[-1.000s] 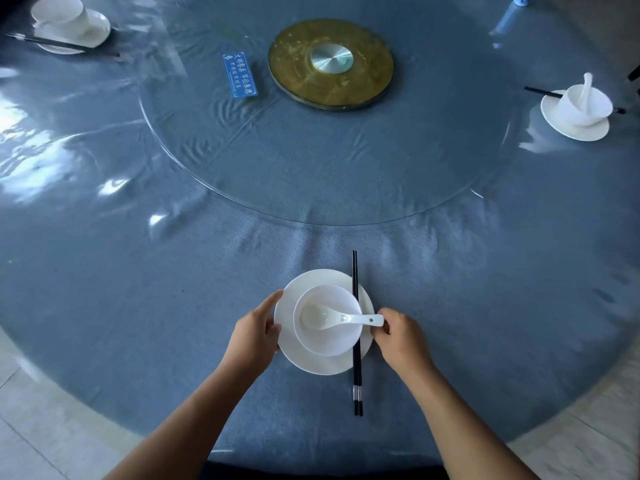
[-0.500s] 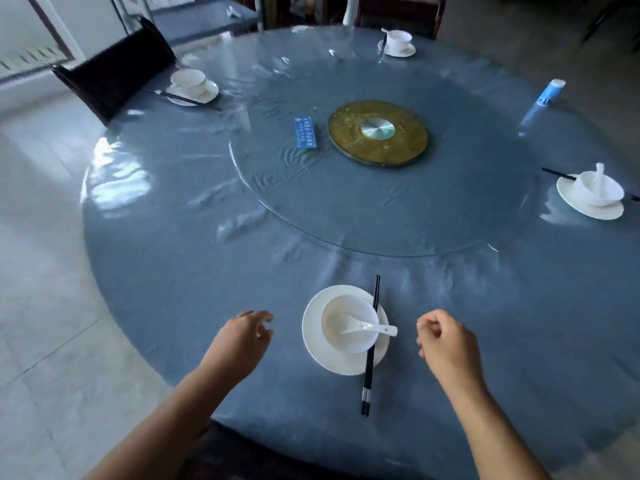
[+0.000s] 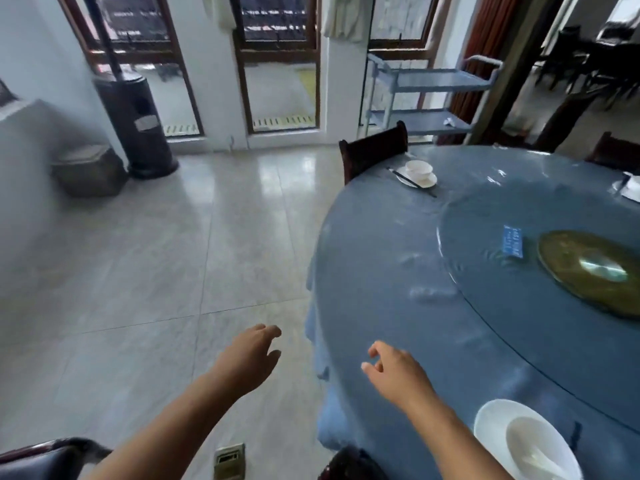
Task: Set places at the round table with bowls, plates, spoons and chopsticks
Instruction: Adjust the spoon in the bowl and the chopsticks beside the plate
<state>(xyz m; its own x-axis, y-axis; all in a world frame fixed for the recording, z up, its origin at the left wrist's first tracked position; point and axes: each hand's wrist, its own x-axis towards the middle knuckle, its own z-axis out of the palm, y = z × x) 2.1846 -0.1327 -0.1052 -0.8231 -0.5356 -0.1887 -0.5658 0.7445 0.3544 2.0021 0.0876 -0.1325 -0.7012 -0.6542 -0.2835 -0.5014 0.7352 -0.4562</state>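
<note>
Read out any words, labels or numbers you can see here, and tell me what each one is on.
Blue card on the glass turntable: lines of pale print, too blurred to read.
White label on the dark cylindrical stand by the windows: too small and blurred to read.
No other text shows, so nothing here can be quoted.

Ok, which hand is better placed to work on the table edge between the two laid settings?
Right, probably. The right hand hangs empty over the near edge of the table. The left hand, also empty, is out over the floor tiles. Neither holds any tableware yet.
</note>
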